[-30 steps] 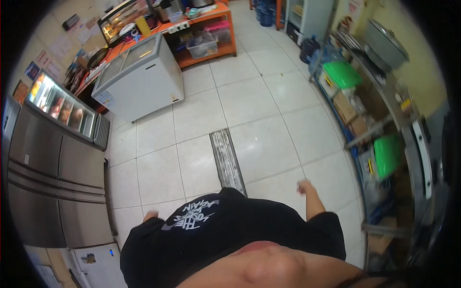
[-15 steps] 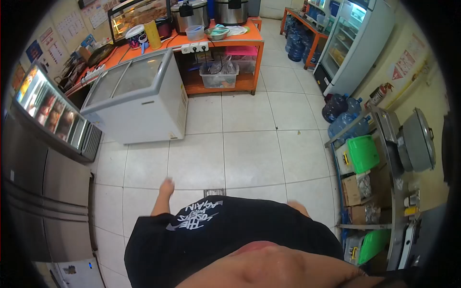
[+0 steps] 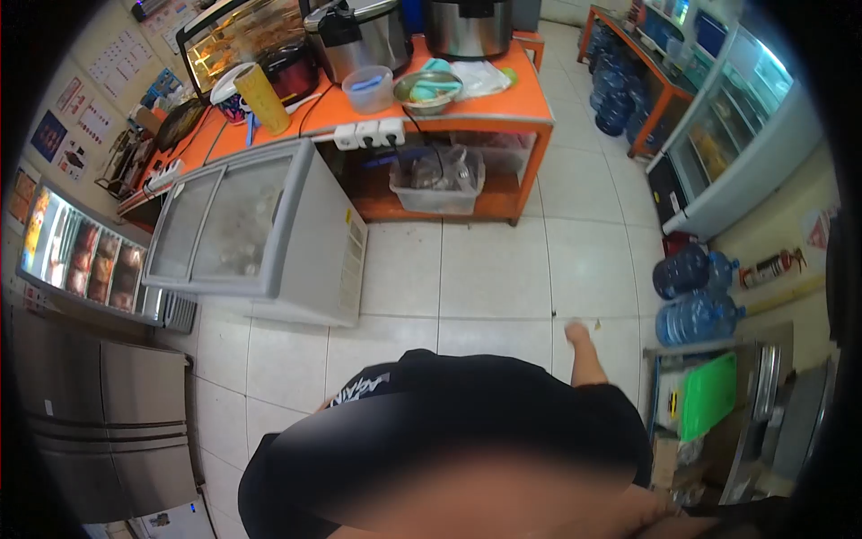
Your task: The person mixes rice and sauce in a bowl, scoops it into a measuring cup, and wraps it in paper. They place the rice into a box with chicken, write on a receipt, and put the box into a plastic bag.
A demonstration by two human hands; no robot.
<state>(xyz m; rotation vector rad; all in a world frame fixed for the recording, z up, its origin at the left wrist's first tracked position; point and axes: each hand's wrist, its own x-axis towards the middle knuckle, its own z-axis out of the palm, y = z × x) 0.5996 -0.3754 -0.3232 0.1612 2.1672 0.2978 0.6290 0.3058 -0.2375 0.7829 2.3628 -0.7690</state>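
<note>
My right hand (image 3: 576,332) swings out in front of me over the tiled floor, touching nothing that shows. It is small and smeared in the view, so I cannot tell how its fingers are set. My left hand is hidden behind my black shirt (image 3: 467,386). Ahead to the left stands a white chest freezer (image 3: 337,242) with a sliding glass top. Beyond it runs an orange table (image 3: 503,108), bearing a steel bowl (image 3: 429,99) with turquoise things in it, a clear plastic tub (image 3: 368,94) and a yellow cylinder (image 3: 262,101).
White floor tiles (image 3: 494,260) stretch ahead. Water jugs (image 3: 687,319) and a shelf holding a green-lidded box (image 3: 709,395) line the right, below a fire extinguisher (image 3: 772,267). A glass-door fridge (image 3: 727,135) stands farther back. At left are a steel refrigerator (image 3: 144,395) and a lit display fridge (image 3: 90,256).
The orange table and chest freezer look nearer and larger. My right arm has swung forward into view, while my left hand has gone back behind my body.
</note>
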